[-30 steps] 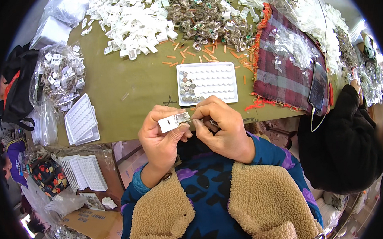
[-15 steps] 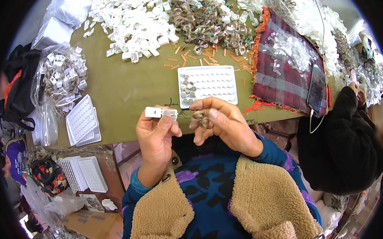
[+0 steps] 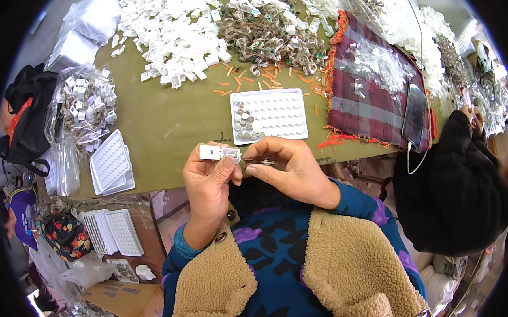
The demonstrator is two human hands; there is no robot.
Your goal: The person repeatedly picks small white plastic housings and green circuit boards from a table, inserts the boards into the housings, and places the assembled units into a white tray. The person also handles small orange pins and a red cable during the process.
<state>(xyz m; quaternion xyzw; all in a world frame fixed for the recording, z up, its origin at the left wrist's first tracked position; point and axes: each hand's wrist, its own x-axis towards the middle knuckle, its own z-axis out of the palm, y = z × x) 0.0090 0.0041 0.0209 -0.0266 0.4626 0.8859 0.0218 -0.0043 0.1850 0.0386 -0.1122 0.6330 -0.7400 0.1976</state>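
My left hand (image 3: 207, 186) pinches a small white plastic case (image 3: 210, 152) between thumb and fingers. The case has a clear section at its right end. Close beside it, my right hand (image 3: 294, 171) is closed on a bundle of thin wire (image 3: 264, 161), mostly hidden by the fingers. Wire reaches from that bundle toward the clear end of the case; whether it joins there is too small to tell. Just beyond my hands lies a white moulded tray (image 3: 295, 135) with round silver button cells (image 3: 246, 126) in its left pockets.
White plastic cases (image 3: 189, 48) and coiled wires (image 3: 265, 36) are heaped at the back, with orange strips (image 3: 270, 78) before them. On the right lie a plaid cloth (image 3: 371, 113) and a phone (image 3: 415, 113). Trays (image 3: 111, 163) lie left. A person's dark sleeve (image 3: 459, 178) is at right.
My right hand has closed further round the wire bundle and drawn slightly left, nearer the case. The case has turned a little and shifted slightly right in my left hand.
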